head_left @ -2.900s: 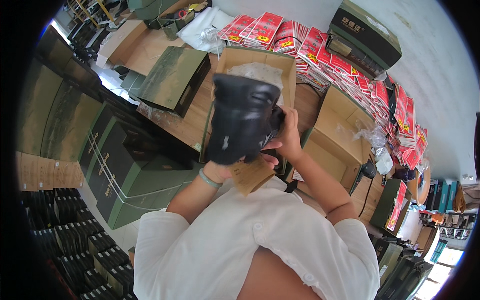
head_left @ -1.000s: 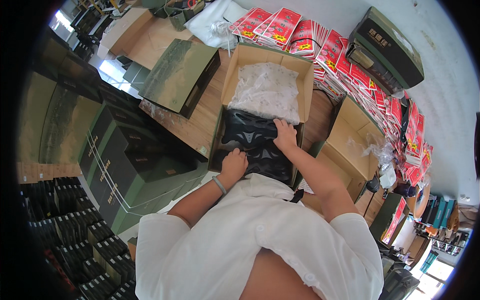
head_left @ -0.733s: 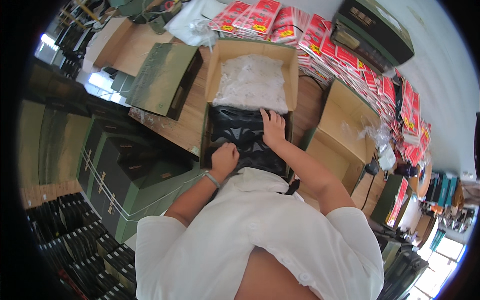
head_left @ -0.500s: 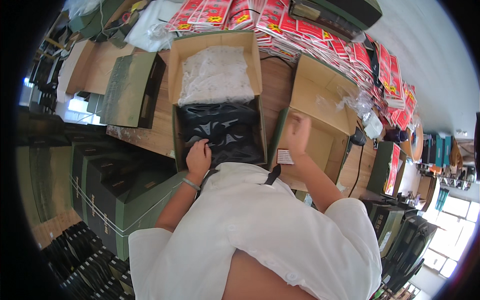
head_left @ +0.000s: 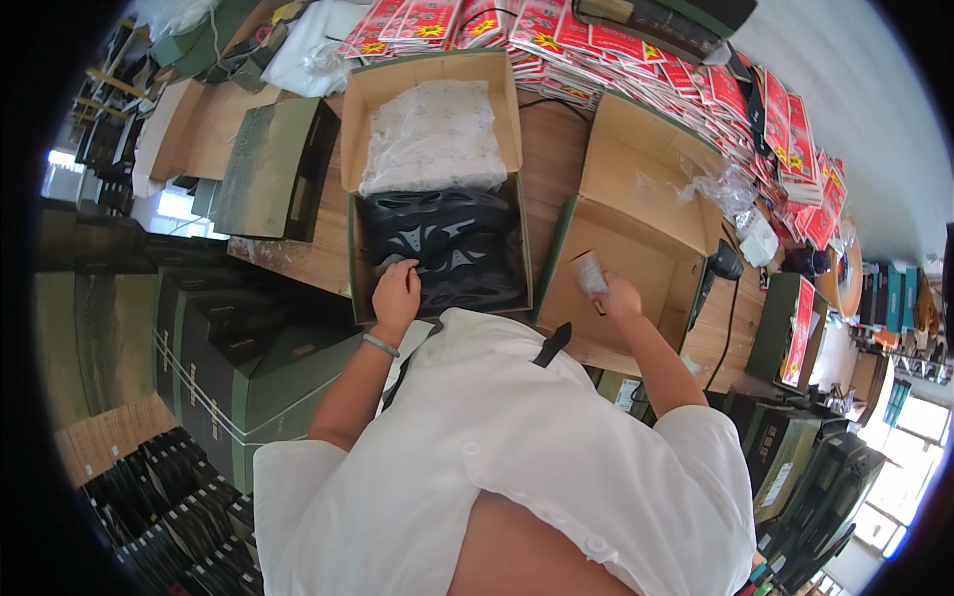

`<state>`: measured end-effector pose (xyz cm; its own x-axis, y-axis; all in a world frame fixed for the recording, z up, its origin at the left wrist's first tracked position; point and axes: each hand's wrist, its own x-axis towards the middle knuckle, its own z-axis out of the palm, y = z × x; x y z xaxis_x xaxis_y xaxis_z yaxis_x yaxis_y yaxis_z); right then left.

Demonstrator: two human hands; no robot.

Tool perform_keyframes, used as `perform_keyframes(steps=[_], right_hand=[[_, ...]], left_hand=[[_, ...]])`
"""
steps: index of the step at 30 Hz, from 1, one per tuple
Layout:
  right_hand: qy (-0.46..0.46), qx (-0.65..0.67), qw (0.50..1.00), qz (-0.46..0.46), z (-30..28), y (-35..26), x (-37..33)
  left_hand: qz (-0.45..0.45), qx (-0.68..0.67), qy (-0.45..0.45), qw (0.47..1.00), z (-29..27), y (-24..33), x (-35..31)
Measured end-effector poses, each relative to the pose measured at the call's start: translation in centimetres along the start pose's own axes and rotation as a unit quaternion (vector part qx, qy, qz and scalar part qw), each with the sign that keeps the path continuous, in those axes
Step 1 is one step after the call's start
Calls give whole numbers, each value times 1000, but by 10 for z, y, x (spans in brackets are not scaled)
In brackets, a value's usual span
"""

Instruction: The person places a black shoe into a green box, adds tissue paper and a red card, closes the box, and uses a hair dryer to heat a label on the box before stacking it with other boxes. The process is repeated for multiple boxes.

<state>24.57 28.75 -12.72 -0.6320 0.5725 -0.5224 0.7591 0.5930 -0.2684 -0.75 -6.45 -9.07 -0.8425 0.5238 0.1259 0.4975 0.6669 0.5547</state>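
Observation:
A pair of black shoes with grey accents [head_left: 452, 243] lies in an open shoebox [head_left: 525, 214] in front of me. My left hand [head_left: 397, 293] is at the box's left side, its fingers bent over the nearer shoe. To the right stands a second open shoebox [head_left: 586, 223], its brown inside showing. Over it, my right hand [head_left: 620, 298] grips a small pale card [head_left: 587, 272] between thumb and fingers. White wrapping paper [head_left: 435, 139] rests in the first box's raised lid.
Stacks of red printed packets [head_left: 616, 65] line the table's back. A closed green shoebox [head_left: 273, 169] stands on the left. Crumpled clear plastic [head_left: 730, 194] and a black handheld device [head_left: 725, 261] lie to the right. Large strapped cartons [head_left: 238, 348] are at lower left.
My right hand has moved down and right over the second box and now shows the small card in its fingers. My left hand stays at the shoe.

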Motion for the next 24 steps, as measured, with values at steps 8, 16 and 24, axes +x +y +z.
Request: perform_keyframes(steps=[8,16,24], right_hand=[[141,145,976,-82,-53,-116,-33],[39,-85,995,-44,-27,-210,-32],[190,-129,972,-38,-1,-219,-2]], left_hand=[[9,-41,32,999,-3,-1,-10],[4,-73,37,997,-5,-4,-11],[-3,-97,29,995,-8,-3,-10]])
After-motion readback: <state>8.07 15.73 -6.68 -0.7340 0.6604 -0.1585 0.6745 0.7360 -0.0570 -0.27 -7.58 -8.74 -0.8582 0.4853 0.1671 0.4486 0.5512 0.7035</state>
